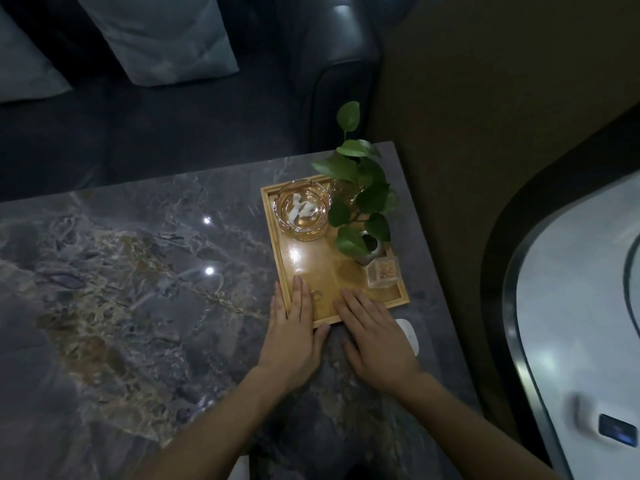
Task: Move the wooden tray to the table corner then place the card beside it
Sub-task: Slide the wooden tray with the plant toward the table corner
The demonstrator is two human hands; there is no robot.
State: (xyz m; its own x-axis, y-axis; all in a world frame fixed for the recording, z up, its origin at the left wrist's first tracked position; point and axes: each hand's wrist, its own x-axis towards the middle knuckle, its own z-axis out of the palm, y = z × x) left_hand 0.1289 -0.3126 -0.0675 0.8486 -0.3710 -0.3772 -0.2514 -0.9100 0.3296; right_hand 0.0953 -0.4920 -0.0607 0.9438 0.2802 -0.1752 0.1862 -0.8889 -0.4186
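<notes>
One wooden tray (313, 271) lying flat at the far right corner of the dark marbled tabletop (138, 271), long side running away from the viewer, right rim near the tabletop's right edge

On the tray, four things: one round glass ashtray (302, 211) with white scraps inside at the far left, one clear glass (341, 190) half hidden by leaves at the far right, one small potted plant (360, 202) with broad green leaves along the right side, one small clear square box (382, 271) at the near right

One white card (408, 336), only partly seen, flat on the tabletop just beyond the tray's near right corner, mostly covered by the right hand

Two bare hands, both palm down and flat. Left hand (294, 336) spread over the tray's near left corner, fingers extended across the rim and onto the tray floor, thumb along the near edge. Right hand (375, 341) spread with fingertips over the near rim, palm on the tabletop, outer edge over the card. Nothing pinched or gripped by either. Both forearms reaching in from the bottom, converging toward the tray

Beyond the tabletop, a dark sofa (207, 126) with two grey cushions (156, 32); to the right, a pale curved object with a dark rim (571, 306)
</notes>
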